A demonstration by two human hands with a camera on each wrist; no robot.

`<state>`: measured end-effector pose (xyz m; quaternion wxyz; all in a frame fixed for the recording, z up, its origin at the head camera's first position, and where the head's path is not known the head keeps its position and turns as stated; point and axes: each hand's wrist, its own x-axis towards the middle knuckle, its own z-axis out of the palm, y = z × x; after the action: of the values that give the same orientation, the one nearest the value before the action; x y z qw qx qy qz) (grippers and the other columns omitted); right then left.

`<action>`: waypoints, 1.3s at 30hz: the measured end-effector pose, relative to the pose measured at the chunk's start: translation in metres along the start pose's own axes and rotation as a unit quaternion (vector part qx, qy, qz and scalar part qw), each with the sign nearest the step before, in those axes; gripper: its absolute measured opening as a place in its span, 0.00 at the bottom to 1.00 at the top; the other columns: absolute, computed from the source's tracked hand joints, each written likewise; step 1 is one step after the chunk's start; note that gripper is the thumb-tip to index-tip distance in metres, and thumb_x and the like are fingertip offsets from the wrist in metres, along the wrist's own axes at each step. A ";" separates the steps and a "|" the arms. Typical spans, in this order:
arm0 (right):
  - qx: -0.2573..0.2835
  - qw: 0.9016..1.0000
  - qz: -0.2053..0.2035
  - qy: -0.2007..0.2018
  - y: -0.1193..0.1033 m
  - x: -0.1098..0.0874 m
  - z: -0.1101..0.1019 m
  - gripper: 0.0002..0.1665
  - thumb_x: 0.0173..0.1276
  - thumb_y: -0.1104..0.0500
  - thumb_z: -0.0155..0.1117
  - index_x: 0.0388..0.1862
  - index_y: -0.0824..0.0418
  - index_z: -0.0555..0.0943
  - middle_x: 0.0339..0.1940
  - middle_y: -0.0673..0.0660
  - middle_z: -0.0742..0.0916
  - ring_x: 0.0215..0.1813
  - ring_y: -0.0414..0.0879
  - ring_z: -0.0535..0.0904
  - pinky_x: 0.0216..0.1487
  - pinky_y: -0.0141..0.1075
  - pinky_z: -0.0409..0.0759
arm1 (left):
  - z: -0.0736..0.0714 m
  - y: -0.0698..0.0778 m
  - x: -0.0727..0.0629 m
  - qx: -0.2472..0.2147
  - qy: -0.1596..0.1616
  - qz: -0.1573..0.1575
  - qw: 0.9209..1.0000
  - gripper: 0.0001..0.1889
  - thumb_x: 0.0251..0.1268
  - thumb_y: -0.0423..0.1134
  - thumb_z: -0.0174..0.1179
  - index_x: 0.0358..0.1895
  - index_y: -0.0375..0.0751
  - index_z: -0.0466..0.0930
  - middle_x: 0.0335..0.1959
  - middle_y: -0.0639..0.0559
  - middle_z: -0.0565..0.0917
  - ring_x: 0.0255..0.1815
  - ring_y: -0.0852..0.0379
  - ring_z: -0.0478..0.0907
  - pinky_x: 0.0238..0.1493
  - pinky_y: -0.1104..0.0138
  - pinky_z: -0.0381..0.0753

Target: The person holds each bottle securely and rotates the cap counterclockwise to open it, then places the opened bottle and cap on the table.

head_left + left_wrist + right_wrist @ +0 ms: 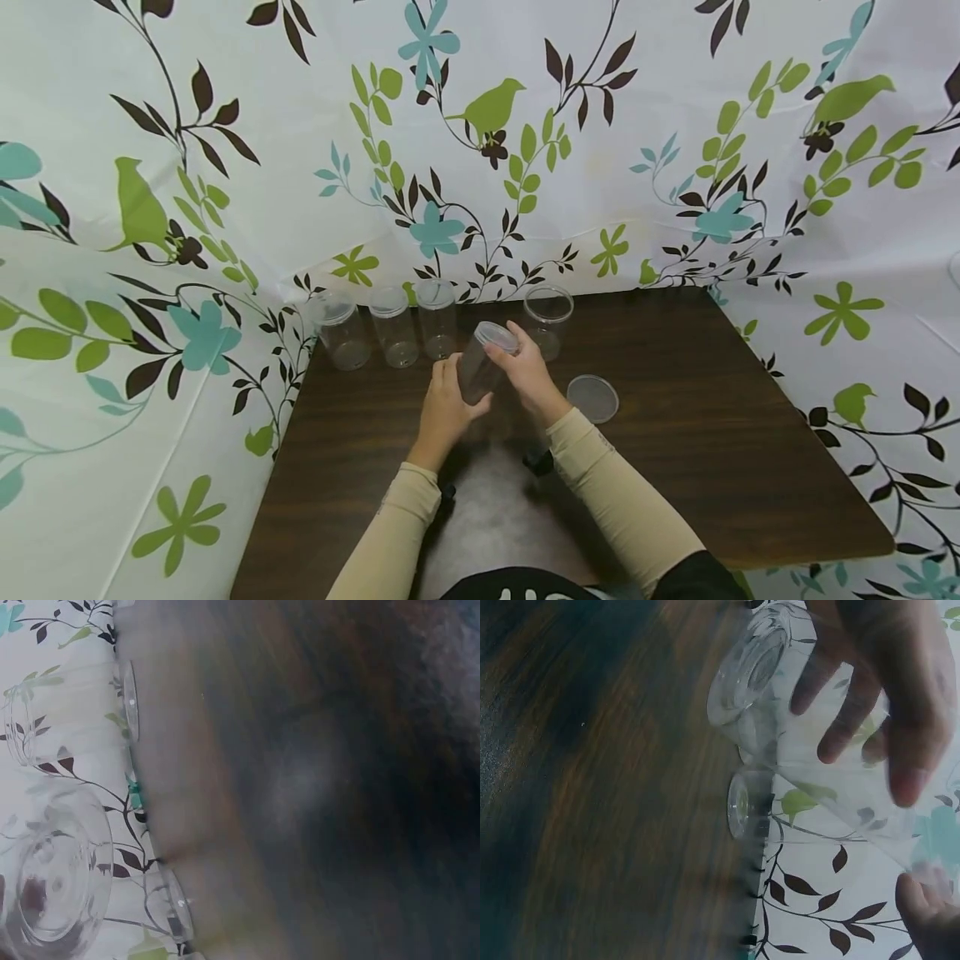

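In the head view, my left hand [444,402] grips the body of a clear plastic jar [477,371], held tilted above the table. The jar leans with its top to the right, and my right hand [527,372] holds the lid [497,336] between thumb and fingers. The right wrist view shows the left hand [900,697] wrapped round the see-through jar wall, and the right hand's fingertips [915,904] up at the lid end. The base of the held jar [60,877] fills the lower left of the left wrist view, where the left hand is mostly out of sight.
Three lidded clear jars, left [345,333], middle [395,329] and right [437,321], stand along the back of the brown table [675,467]. An uncapped jar [548,317] stands farther right; a loose clear lid [593,398] lies before it. Patterned cloth [480,183] hangs behind.
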<state>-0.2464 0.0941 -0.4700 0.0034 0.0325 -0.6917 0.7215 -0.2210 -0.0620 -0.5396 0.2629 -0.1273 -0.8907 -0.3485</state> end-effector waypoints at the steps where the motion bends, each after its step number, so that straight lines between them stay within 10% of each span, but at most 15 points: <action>1: 0.017 1.000 0.006 0.001 0.000 0.000 0.001 0.46 0.68 0.64 0.68 0.79 0.72 0.57 0.67 0.74 0.74 0.65 0.59 0.73 0.69 0.48 0.69 | 0.000 0.000 0.000 -0.010 -0.003 -0.004 1.000 0.48 0.38 0.48 0.83 0.65 0.37 0.67 0.51 0.39 0.73 0.45 0.39 0.79 0.45 0.48 0.83; 19: 0.083 0.996 0.023 -0.001 -0.002 0.002 0.014 0.26 0.67 0.60 0.69 0.60 0.68 0.74 0.45 0.53 0.82 0.44 0.42 0.79 0.47 0.32 0.78 | -0.023 -0.005 0.007 -0.075 -0.121 -0.015 0.990 0.49 0.41 0.48 0.82 0.67 0.37 0.64 0.41 0.42 0.83 0.38 0.45 0.81 0.41 0.50 0.81; 25: 0.106 0.988 0.025 -0.107 -0.002 0.005 0.003 0.29 0.70 0.63 0.60 0.67 0.72 0.68 0.51 0.55 0.83 0.50 0.42 0.81 0.53 0.33 0.77 | -0.026 -0.010 0.006 -0.195 -0.185 -0.040 0.962 0.44 0.46 0.44 0.80 0.66 0.39 0.66 0.45 0.47 0.86 0.44 0.52 0.84 0.46 0.56 0.83; 31: 0.118 0.977 0.036 -0.173 0.000 0.008 -0.006 0.51 0.70 0.49 0.71 0.80 0.67 0.55 0.67 0.68 0.73 0.62 0.49 0.75 0.67 0.40 0.70 | -0.024 -0.012 0.003 -0.249 -0.199 -0.069 0.945 0.42 0.48 0.42 0.79 0.66 0.39 0.66 0.49 0.48 0.86 0.46 0.54 0.84 0.47 0.60 0.83; 35: 0.108 0.979 0.034 -0.168 0.005 0.008 -0.006 0.79 0.47 0.30 0.79 0.84 0.61 0.44 0.74 0.75 0.61 0.72 0.62 0.65 0.77 0.51 0.56 | -0.023 -0.014 0.003 -0.258 -0.181 -0.085 0.945 0.42 0.48 0.40 0.80 0.66 0.38 0.66 0.49 0.47 0.86 0.47 0.51 0.84 0.48 0.58 0.83; 39: 0.091 0.984 0.020 -0.151 0.009 0.006 0.001 0.83 0.44 0.26 0.78 0.83 0.64 0.43 0.77 0.76 0.61 0.78 0.64 0.57 0.79 0.54 0.50 | -0.024 -0.019 0.004 -0.240 -0.162 -0.108 0.951 0.44 0.48 0.40 0.81 0.67 0.37 0.65 0.50 0.47 0.85 0.47 0.49 0.84 0.49 0.56 0.83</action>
<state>-0.2531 0.0927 -0.4782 -0.1185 0.1273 -0.6163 0.7681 -0.2230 -0.0922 -0.5331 0.0379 -0.1444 -0.8197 -0.5530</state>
